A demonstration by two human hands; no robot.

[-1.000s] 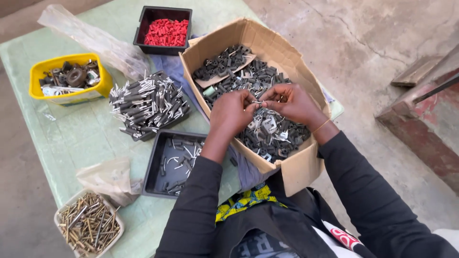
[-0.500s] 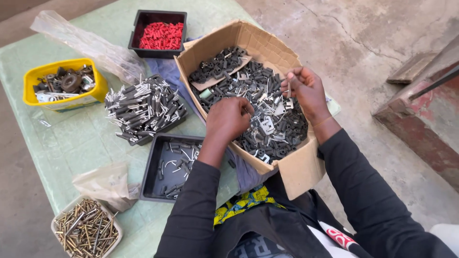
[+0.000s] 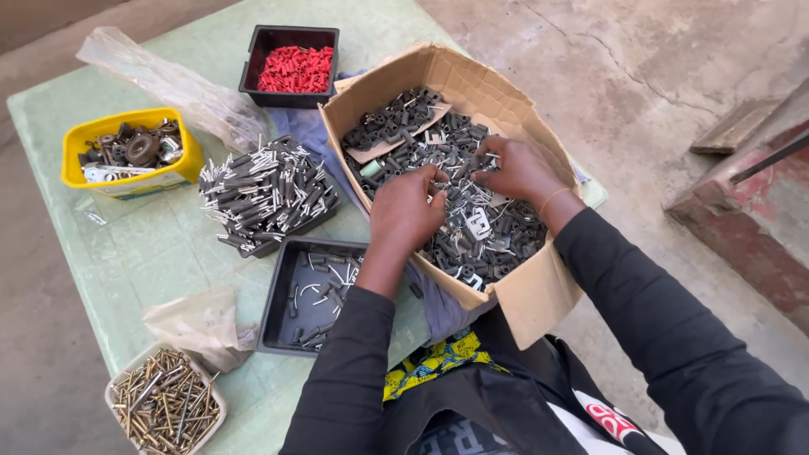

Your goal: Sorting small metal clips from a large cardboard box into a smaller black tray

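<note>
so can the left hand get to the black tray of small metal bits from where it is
Probably yes: the left hand is in the cardboard box, the black tray lies open just beside it, nothing between but the box wall.

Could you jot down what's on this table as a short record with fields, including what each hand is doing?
Surface: pale green table
Left hand: dug into the dark metal parts, grip unclear
Right hand: resting on the same parts, fingers curled, grip unclear
Container in use: open cardboard box
Red pieces: black tray, far side
Yellow tub: mixed round hardware
Loose pile: grey pins
Near black tray: a few small pieces
Corner tub: brass screws
</note>
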